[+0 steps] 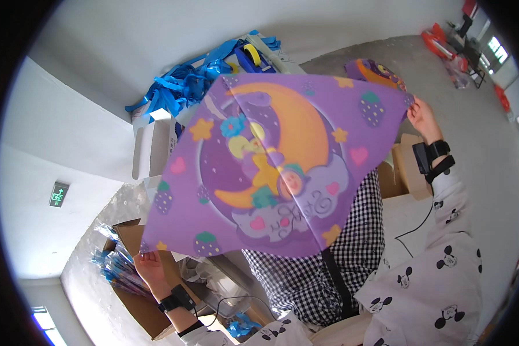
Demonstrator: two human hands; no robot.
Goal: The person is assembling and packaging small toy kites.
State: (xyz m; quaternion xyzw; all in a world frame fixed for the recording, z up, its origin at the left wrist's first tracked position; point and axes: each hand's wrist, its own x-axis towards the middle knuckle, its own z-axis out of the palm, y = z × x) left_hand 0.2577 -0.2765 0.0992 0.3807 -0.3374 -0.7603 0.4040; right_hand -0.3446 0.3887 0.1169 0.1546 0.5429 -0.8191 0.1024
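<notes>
A purple kite [352, 190] printed with an orange moon, stars, hearts and strawberries is spread out in front of me, with a crease down its middle. My left hand [150, 270] pinches its lower left corner. At the upper right corner, my right hand [424, 118] grips the other tip. The kite is stretched between the two hands and tilted, its right side higher. Behind its upper right edge, another purple and orange printed piece [380, 72] partly shows. The kite hides much of what lies behind it.
Tangled blue strips [179, 86] and a tape roll [252, 55] lie at the back left by a white box [151, 151]. An open carton [135, 305] at lower left holds several plastic-wrapped bundles [121, 268]. Another carton [406, 173] is at right. A checked cloth [294, 282] covers my lap.
</notes>
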